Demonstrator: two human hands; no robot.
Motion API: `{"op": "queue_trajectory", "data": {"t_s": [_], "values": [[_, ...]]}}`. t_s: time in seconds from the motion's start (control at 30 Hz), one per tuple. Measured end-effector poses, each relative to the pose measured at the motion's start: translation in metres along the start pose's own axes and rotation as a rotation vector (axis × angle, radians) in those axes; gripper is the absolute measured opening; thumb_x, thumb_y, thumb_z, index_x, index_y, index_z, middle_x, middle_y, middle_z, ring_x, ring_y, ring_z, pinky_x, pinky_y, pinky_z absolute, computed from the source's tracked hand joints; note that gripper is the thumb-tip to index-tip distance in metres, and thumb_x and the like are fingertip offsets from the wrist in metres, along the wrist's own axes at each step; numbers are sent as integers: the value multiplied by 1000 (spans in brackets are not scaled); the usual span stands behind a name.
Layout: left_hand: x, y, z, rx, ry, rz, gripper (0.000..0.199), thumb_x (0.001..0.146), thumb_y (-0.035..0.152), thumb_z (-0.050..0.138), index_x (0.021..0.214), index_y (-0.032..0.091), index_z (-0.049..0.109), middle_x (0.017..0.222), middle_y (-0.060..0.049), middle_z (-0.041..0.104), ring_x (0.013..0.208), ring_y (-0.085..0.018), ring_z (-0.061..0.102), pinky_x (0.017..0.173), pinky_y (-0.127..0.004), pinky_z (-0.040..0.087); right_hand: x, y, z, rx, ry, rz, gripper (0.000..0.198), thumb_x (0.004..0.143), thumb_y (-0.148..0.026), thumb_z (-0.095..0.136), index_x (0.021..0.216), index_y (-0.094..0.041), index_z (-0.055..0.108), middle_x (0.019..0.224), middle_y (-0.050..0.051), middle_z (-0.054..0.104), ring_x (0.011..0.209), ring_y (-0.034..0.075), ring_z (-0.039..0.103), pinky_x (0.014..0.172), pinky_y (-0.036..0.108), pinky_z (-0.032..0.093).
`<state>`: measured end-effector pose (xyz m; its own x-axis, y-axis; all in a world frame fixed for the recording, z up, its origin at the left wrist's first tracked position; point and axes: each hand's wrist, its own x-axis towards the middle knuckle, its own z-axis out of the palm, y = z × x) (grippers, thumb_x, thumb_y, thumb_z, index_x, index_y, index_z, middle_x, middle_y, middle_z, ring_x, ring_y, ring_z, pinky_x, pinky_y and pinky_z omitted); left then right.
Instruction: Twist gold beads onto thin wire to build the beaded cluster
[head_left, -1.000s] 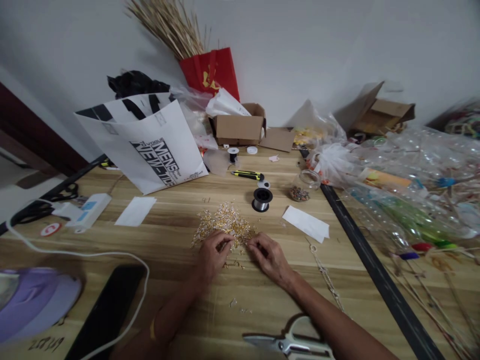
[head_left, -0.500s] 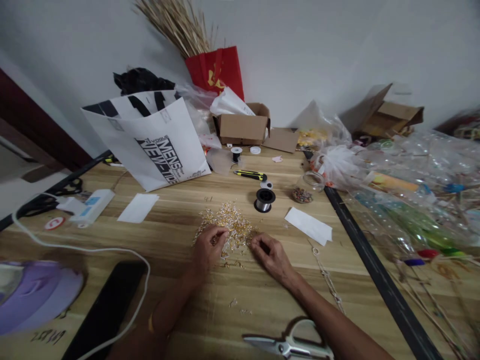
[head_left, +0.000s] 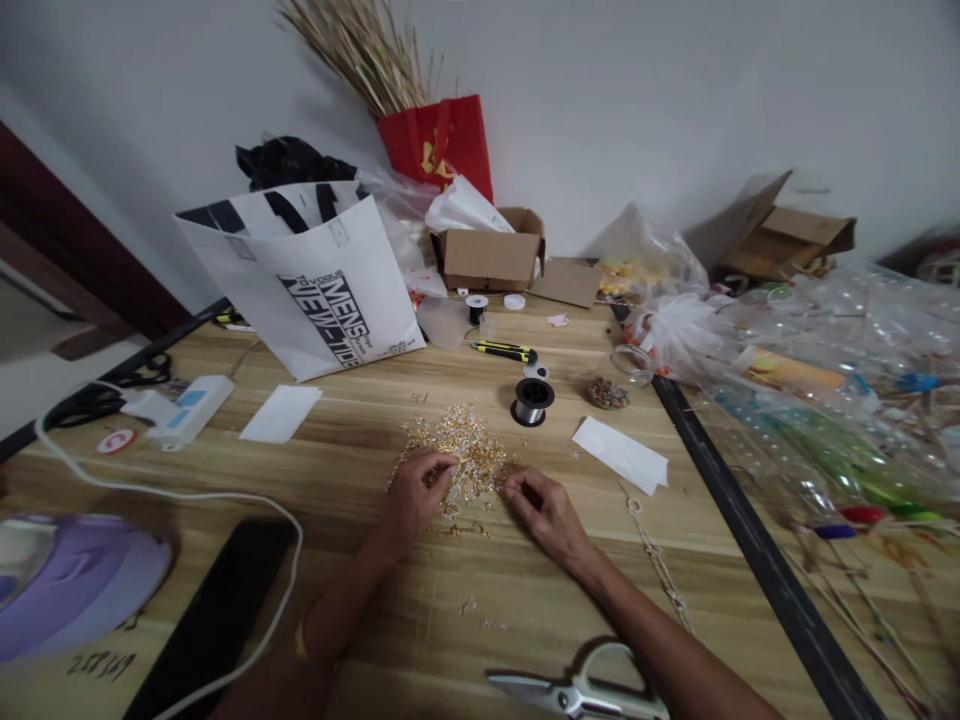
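A loose heap of tiny gold and clear-silver pieces, like beads or jewellery findings (head_left: pixel 469 440), lies on the wooden table. At its left edge is my left hand (head_left: pixel 420 497), thumb and fingertips pinched together over the pieces. My right hand (head_left: pixel 550 515) is at the heap's right edge, also in a pinch with its fingers curled. Whatever either pinch holds is too small to make out. A few gold pieces (head_left: pixel 469 530) lie in a short row between the hands, and several silvery bits (head_left: pixel 491 624) rest nearer to me.
Metal scissors (head_left: pixel 577 692) lie by my right forearm, near a beaded strand (head_left: pixel 661 570). Beyond the heap stand a wire spool (head_left: pixel 532 403), a yellow-black cutter (head_left: pixel 504 351) and a jar of beads (head_left: pixel 609 392). A black phone (head_left: pixel 221 610) and white cable (head_left: pixel 187 495) are left.
My view has shifted slightly, so things sit a little further right. Both hands keep nearly the same pinched pose at the heap.
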<state>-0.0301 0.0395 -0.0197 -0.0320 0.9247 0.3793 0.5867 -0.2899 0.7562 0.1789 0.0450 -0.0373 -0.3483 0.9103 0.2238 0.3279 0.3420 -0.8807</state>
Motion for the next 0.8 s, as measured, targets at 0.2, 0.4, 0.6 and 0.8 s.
{"op": "queue_trajectory", "data": {"t_s": [0.2,0.4,0.6,0.8], "values": [[1,-3,-2,65,-82,23,10,77,17,55,74,17,65,75,-3,66,75,-16,59,71,-27,45,0,1,0,-6,6,-8,18,84,-28,49,73,-16,55,62,0,51,57,12,45,53,22,36],[4,3,-12,184,-322,68,13,76,11,55,71,17,65,74,-3,63,77,-18,54,74,-29,40,0,0,0,-19,0,-1,17,85,-28,49,74,-15,55,64,1,52,58,12,46,54,22,37],[3,2,-27,235,-469,122,15,74,9,55,64,19,61,69,0,58,74,-16,51,72,-28,37,0,0,-1,-18,0,-12,18,85,-28,49,74,-15,56,66,1,54,59,12,47,54,22,37],[-1,-9,-27,289,-557,169,14,72,7,55,65,19,61,70,0,57,75,-17,50,74,-29,36,0,1,0,-24,2,-16,18,85,-29,49,75,-16,56,66,1,54,60,13,49,55,23,38]]}}
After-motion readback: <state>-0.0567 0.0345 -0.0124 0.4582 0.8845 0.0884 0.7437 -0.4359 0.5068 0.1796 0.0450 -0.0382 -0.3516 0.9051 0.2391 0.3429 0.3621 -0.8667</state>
